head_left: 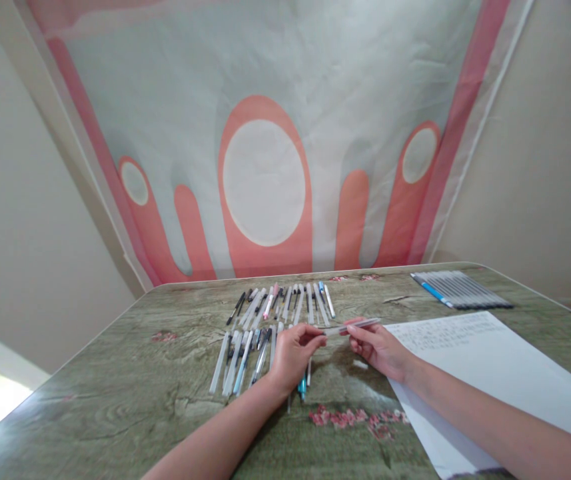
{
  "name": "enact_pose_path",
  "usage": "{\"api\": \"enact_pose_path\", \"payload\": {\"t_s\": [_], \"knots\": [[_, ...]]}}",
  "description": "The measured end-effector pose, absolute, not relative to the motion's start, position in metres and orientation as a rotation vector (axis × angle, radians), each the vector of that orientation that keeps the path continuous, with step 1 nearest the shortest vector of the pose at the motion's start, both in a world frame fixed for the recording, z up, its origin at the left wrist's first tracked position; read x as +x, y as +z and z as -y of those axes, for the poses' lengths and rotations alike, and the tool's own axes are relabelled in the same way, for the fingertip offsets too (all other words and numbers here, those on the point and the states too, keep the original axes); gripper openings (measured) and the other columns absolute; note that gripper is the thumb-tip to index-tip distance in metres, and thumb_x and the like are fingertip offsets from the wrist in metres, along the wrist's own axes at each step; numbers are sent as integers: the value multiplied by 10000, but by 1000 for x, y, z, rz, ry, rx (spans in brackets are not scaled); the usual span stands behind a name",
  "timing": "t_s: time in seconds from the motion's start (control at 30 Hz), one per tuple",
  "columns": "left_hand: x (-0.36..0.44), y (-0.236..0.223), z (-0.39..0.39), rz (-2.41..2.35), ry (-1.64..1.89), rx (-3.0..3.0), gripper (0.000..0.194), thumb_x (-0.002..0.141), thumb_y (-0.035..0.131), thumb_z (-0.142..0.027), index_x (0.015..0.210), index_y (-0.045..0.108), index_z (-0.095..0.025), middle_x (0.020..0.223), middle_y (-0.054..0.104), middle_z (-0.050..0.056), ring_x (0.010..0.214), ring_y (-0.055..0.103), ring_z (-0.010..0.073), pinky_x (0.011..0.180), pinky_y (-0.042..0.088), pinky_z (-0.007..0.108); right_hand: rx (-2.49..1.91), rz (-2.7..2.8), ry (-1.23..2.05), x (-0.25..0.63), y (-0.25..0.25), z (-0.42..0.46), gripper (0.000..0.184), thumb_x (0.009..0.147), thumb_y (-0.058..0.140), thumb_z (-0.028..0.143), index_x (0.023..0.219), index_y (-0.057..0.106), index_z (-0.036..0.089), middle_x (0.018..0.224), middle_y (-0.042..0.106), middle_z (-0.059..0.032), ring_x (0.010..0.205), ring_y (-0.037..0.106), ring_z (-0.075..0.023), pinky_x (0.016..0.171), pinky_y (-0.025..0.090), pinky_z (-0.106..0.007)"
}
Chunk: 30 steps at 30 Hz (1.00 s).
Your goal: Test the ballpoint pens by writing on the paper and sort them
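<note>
A slim, whitish translucent pen [336,330] is held level between my hands, above the middle of the table. My left hand [295,352] pinches its left end with thumb and fingers. On the right end, my right hand [378,350] is closed, and the tip pokes out past its fingers. Whether the pen is in one piece or has a separate cap, I cannot make out. Under and beside my left hand lies a near row of pens [238,360], partly hidden by it. Behind that is a far row of pens [285,303], with white, black, pink and blue ones.
A large sheet of white paper [485,380] with handwriting lies under my right forearm. At the back right, several grey pens and a blue one lie side by side in a neat set [465,290]. The wood-patterned table [130,387] meets a printed backdrop [265,180].
</note>
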<state>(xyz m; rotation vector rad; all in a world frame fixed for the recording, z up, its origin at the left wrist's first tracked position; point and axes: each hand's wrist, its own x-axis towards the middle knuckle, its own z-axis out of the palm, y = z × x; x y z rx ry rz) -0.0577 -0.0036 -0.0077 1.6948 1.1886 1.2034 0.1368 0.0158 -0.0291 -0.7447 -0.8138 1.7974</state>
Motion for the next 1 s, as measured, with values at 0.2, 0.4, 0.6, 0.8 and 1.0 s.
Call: {"api": "enact_pose_path", "payload": {"t_s": [0.2,0.4,0.6,0.8,1.0], "knots": [[-59,-10,4,-1154,1186,1728,217,729,616,-356,788,636,-148,721,683,41,673,646,159,662,517,273,-759,831,1789,137,-29,-17,157,664,713,202,791,636,151,709,669,-16,505,565,-53,496,476,-156],[-61,-5,7,-1167,1201,1951,183,748,603,-332,750,650,-155,727,665,36,663,615,134,646,495,245,-768,881,1788,133,-26,-12,170,707,676,273,650,552,171,605,624,26,495,544,-55,454,431,-150],[-60,0,10,-1174,1176,2066,262,743,605,-359,918,610,-165,863,649,42,761,601,135,717,485,256,-802,868,1781,131,-26,-12,164,713,665,295,677,566,168,616,635,8,469,532,-59,426,416,-156],[-60,5,12,-1369,1095,2220,229,834,473,-365,908,609,-197,873,636,37,839,574,157,775,431,282,-795,820,1787,132,-27,-15,132,717,664,275,712,582,172,634,643,-2,478,547,-68,430,435,-163],[-62,6,13,-1323,1103,2328,159,823,506,-308,862,624,-208,829,643,21,824,572,151,782,400,277,-807,816,1794,131,-26,-13,134,718,667,267,695,576,171,618,639,5,501,562,-69,429,435,-150]]}}
